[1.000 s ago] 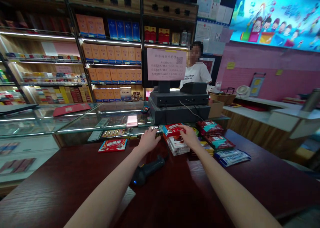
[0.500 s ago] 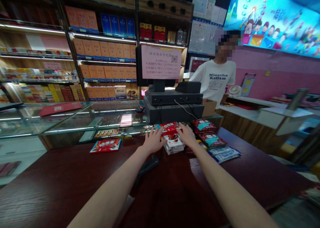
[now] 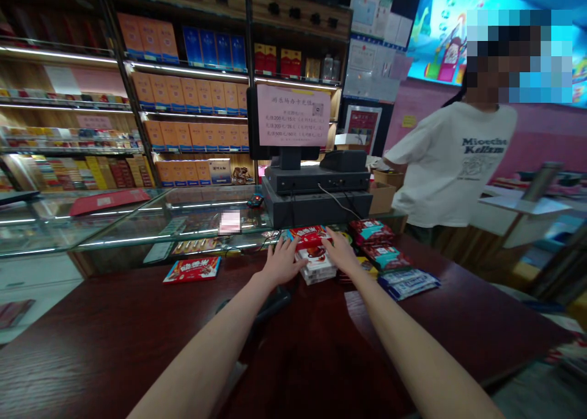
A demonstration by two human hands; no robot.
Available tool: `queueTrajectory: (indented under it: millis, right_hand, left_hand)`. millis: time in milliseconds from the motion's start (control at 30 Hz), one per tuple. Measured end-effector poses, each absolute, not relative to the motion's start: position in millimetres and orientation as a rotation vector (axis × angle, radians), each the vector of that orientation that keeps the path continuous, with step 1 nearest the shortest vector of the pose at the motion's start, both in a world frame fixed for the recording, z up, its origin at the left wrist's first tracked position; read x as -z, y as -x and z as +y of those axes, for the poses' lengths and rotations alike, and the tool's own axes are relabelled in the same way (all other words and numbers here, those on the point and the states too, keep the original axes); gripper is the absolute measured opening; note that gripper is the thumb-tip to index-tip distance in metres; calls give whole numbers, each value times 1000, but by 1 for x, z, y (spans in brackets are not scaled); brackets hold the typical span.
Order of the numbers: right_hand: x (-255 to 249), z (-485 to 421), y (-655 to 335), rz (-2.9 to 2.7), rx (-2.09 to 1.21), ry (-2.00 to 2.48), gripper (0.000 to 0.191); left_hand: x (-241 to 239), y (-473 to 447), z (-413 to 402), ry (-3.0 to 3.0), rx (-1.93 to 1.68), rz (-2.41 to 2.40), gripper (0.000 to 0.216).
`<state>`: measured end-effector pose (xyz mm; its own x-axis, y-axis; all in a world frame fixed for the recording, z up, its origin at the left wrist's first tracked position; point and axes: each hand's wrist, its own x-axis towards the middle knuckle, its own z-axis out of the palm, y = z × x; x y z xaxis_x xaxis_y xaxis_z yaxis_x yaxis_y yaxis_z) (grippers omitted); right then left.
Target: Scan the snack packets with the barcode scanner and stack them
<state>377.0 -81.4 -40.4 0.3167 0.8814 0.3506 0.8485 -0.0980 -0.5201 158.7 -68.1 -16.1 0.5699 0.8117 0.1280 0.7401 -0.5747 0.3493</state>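
Observation:
My left hand point(image 3: 281, 261) and my right hand point(image 3: 342, 252) close on the two ends of a red snack packet point(image 3: 308, 238) with white lettering. It lies at the far edge of the brown counter, just behind and partly over a short stack of white boxes point(image 3: 317, 266) with a brown picture. My left thumb comes close to the boxes; whether it touches them I cannot tell. Beside my right hand lie dark red snack bags point(image 3: 387, 257) and blue-and-white packets point(image 3: 408, 282). Another red packet point(image 3: 192, 269) rests apart on the left.
A black handheld device point(image 3: 270, 306) lies under my left forearm. Beyond the counter point(image 3: 114, 345) are a glass case point(image 3: 174, 205) and a register with a monitor point(image 3: 293, 125) bearing a pink sign. A person in a white T-shirt point(image 3: 458, 162) stands at the right.
The person in the white T-shirt has come nearer and moved to the right. My hands stay at the red packet's ends with hardly any movement.

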Motion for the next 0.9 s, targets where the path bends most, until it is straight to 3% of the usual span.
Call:
queueTrajectory:
  millis: [533, 900]
  right_hand:
    - [30, -102, -296, -1686, 23, 1647, 53]
    - [49, -112, -231, -1757, -2, 1453, 52]
  left_hand:
    - [13, -62, -80, -2592, -425, 1287, 73]
    - [36, 19, -83, -2612, -657, 1361, 58]
